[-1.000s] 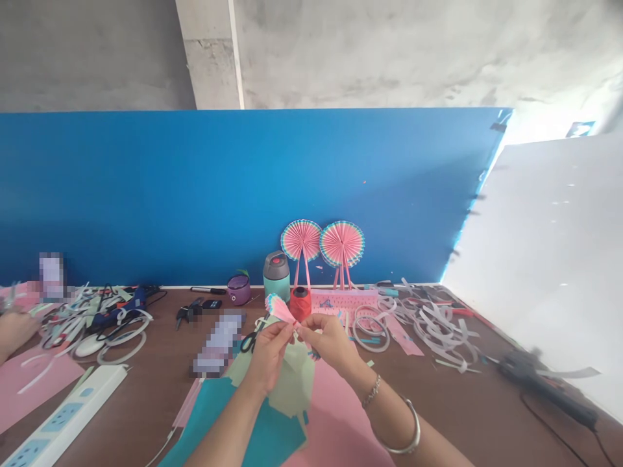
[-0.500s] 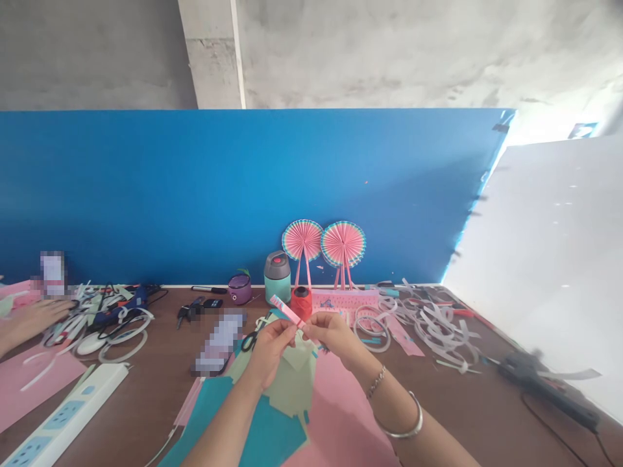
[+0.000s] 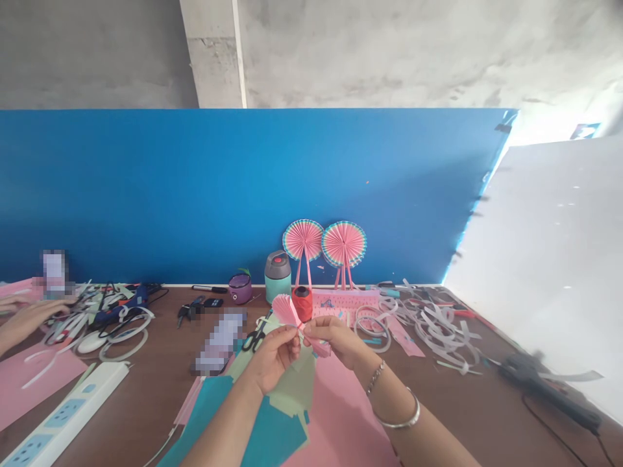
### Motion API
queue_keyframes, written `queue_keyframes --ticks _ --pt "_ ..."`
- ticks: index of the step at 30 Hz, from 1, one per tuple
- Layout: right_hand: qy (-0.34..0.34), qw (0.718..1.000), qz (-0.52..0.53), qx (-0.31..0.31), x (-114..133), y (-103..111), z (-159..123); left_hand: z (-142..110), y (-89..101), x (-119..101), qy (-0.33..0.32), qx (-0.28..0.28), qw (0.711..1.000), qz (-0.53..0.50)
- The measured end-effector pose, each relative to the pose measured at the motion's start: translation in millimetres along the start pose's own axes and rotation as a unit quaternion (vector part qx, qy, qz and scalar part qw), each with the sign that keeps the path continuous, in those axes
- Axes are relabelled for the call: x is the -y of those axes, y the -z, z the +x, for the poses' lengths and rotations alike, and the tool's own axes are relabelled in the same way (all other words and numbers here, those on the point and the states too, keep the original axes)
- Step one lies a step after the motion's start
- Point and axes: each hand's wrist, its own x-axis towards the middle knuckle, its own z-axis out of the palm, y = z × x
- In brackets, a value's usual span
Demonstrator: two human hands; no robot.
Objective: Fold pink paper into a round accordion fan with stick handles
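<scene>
Between my hands is a strip of pleated pink paper (image 3: 285,311), pinched at its middle. Its far end spreads in a small fan shape, and its other end shows beneath my right fingers. My left hand (image 3: 273,357) grips it from the left with thumb and forefinger. From the right, my right hand (image 3: 335,337) holds it in a pinch too. Below lie green paper pieces (image 3: 292,386), teal paper (image 3: 277,431) and pink paper (image 3: 348,408). Black-handled scissors (image 3: 254,340) rest just beyond my left hand.
Two round pleated fans (image 3: 343,244) lean on the blue partition (image 3: 243,188). Before them stand a teal flask (image 3: 278,285), a red container (image 3: 302,303) and a purple pot (image 3: 240,289). White strips (image 3: 440,324), a glue gun (image 3: 545,389) and a power strip (image 3: 63,415) flank me. A co-worker's hands (image 3: 36,321) are at left.
The pleated pink paper was a narrow folded strip; now its far end has fanned out and its near end shows by my right hand. At left, the co-worker's hands have shifted.
</scene>
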Motion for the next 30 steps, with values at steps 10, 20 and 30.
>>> queue_keyframes --ticks 10,20,30 --pt "-0.002 1.000 0.019 -0.005 -6.5 -4.9 2.8 5.3 0.6 4.7 0.074 -0.026 0.994 -0.070" --pt "0.004 1.000 0.010 -0.025 -0.6 -7.0 -0.5 1.9 0.9 -1.1 0.068 -0.004 0.995 -0.072" --pt "0.023 1.000 -0.013 -0.011 -6.3 -6.9 1.5 3.8 2.3 -2.0 0.116 0.017 0.987 -0.113"
